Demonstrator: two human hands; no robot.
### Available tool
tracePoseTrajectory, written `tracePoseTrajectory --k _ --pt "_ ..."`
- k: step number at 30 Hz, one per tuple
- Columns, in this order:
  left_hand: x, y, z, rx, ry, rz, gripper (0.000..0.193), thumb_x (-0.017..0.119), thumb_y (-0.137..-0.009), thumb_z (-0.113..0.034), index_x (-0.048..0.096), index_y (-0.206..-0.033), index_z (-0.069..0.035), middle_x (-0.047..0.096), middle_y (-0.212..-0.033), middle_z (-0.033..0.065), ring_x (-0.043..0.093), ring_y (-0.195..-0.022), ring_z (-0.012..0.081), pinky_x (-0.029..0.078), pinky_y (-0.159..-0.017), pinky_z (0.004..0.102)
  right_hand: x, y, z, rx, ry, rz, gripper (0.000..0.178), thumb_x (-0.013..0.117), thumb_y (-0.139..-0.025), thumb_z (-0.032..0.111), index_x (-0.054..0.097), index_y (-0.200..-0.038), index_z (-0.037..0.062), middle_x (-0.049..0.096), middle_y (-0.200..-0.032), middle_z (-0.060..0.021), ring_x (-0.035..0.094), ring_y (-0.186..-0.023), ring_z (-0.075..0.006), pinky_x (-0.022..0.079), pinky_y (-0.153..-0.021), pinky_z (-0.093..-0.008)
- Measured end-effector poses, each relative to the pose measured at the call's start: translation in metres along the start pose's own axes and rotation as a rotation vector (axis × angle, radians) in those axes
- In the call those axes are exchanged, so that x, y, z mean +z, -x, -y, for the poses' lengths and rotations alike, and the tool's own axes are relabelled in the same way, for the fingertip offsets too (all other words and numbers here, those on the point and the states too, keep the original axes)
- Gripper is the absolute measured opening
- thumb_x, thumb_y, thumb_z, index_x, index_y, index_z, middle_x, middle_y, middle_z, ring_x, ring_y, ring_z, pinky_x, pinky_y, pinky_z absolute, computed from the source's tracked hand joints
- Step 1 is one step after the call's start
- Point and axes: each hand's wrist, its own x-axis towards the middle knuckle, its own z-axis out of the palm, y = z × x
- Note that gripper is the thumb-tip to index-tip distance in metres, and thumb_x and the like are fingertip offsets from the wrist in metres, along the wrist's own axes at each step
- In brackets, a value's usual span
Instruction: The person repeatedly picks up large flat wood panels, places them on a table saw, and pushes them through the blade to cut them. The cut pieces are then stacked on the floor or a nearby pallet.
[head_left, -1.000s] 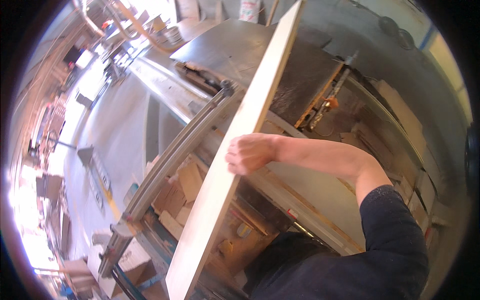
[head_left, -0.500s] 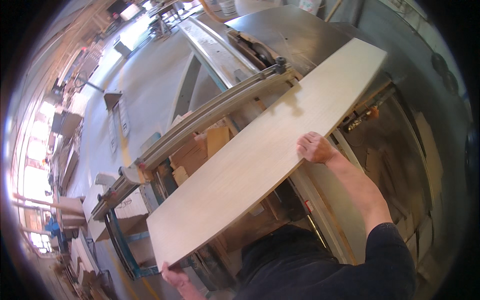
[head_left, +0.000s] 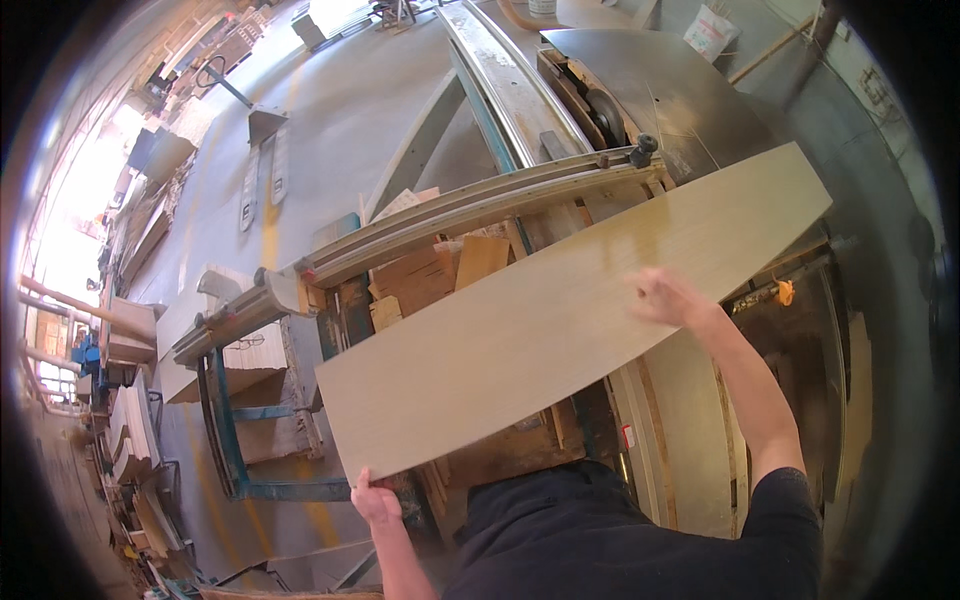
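Now, board: I see a long pale wooden board (head_left: 560, 320) carried flat and slanting, its far end up at the right over the saw counter (head_left: 690, 100), its near end low at the left above the floor.
Left hand: my left hand (head_left: 375, 500) has its grip clamped on the near lower corner of the board, fingers curled over the edge.
Right hand: my right hand (head_left: 665, 297) lies on the board's top face near its lower long edge, right of the middle; it is blurred, so I cannot tell whether the fingers are together or apart.
Saw counter: a grey metal top with a round saw blade (head_left: 605, 105) standing in its slot, beyond the board's far end.
Rail: a long pale metal rail (head_left: 470, 215) runs just behind the board's upper edge, with a black knob (head_left: 640, 150) at its right end.
Offcuts: brown and tan wood scraps (head_left: 440, 275) sit heaped under the rail, partly hidden by the board.
Frame: a blue-green metal frame (head_left: 225, 430) stands on the floor left of my left hand.
Package: a white bag (head_left: 712, 32) with a small coloured patch leans at the top right, behind the counter; too small to tell more.
Small tag: a little white and red label (head_left: 627, 437) sits on the machine's side below the board.
Stacks: pale boards (head_left: 135, 430) lie piled along the far left.
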Motion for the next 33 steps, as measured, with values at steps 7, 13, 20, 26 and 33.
tracePoseTrajectory --k 7,13,20,26,33 --pt "-0.013 0.016 0.016 -0.124 -0.034 -0.103 0.042 0.059 -0.1 -0.023 0.057 -0.138 -0.004 0.068 -0.129 0.013 0.069 -0.114 0.0309 0.061 -0.091 0.0455 0.037 -0.177 -0.002 0.167 0.089 -0.237 0.025 0.059 -0.099 0.02 0.069 -0.118 0.0069 0.077 -0.1 -0.0209 0.075 -0.095 -0.0395 0.059 -0.082 -0.0509" --pt "-0.011 0.01 0.025 -0.134 -0.052 -0.168 0.041 0.057 -0.109 -0.034 0.058 -0.138 -0.004 0.069 -0.13 0.0117 0.07 -0.112 0.0291 0.062 -0.09 0.0439 0.063 -0.222 -0.019 0.304 0.202 -0.169 0.024 0.049 -0.1 0.011 0.068 -0.108 -0.001 0.078 -0.103 -0.0232 0.077 -0.097 -0.0393 0.061 -0.081 -0.0503" --pt "0.007 0.017 0.024 -0.122 -0.017 -0.221 0.041 0.056 -0.111 -0.035 0.06 -0.132 0.0 0.071 -0.121 0.0139 0.073 -0.101 0.0287 0.063 -0.075 0.0417 0.076 -0.22 0.047 -0.285 0.055 -0.166 0.027 0.053 -0.098 0.013 0.073 -0.117 0.0142 0.078 -0.1 -0.0123 0.076 -0.092 -0.0347 0.062 -0.076 -0.046" --pt "0.006 0.016 0.025 -0.103 -0.03 -0.227 0.04 0.057 -0.111 -0.034 0.061 -0.13 0.002 0.072 -0.118 0.0138 0.073 -0.098 0.0277 0.063 -0.073 0.041 0.077 -0.203 0.046 -0.076 -0.034 -0.435 0.017 0.058 -0.097 0.016 0.067 -0.111 0.0118 0.074 -0.098 -0.0146 0.073 -0.089 -0.0399 0.059 -0.075 -0.0523" --pt "0.005 0.011 0.025 -0.067 -0.032 -0.224 0.036 0.054 -0.113 -0.028 0.061 -0.128 0.004 0.072 -0.119 0.0141 0.074 -0.099 0.028 0.065 -0.077 0.0437 0.076 -0.194 0.01 0.155 0.117 -0.411 0.03 0.071 -0.094 0.023 0.07 -0.122 0.0116 0.072 -0.1 -0.0137 0.073 -0.087 -0.0367 0.06 -0.074 -0.0479"
